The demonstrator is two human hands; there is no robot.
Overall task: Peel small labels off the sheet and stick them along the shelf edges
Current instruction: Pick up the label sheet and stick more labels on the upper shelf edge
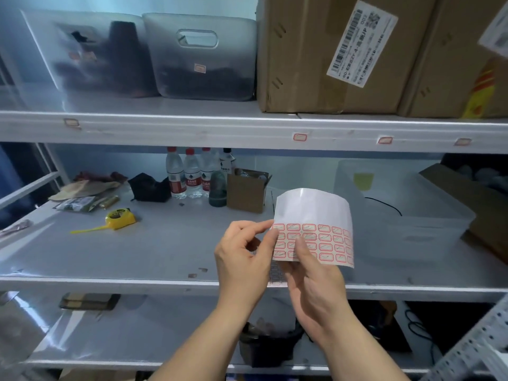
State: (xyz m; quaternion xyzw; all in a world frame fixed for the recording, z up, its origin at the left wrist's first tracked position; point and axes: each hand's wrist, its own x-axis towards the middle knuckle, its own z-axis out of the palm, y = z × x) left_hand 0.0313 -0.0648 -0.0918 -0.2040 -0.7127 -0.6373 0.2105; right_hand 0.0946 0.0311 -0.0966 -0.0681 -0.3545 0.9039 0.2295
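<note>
A white label sheet [316,213] with rows of small red-bordered labels curls upward over the middle shelf. My right hand [310,287] holds its lower edge, thumb lying across the labels. My left hand [242,259] pinches at the sheet's left edge with thumb and forefinger, on a label at the corner. Red-bordered labels sit stuck on the upper shelf edge [192,133]: one label [299,137] in the middle, another label [384,140] to its right, a third label [72,122] at the left. The middle shelf edge [137,283] runs just below my hands.
On the middle shelf lie a yellow tape measure [119,217], water bottles [189,174], a small open carton [247,191] and a translucent bin [398,213]. Plastic bins [200,56] and big cardboard boxes [330,56] fill the upper shelf. A perforated post [478,339] stands at lower right.
</note>
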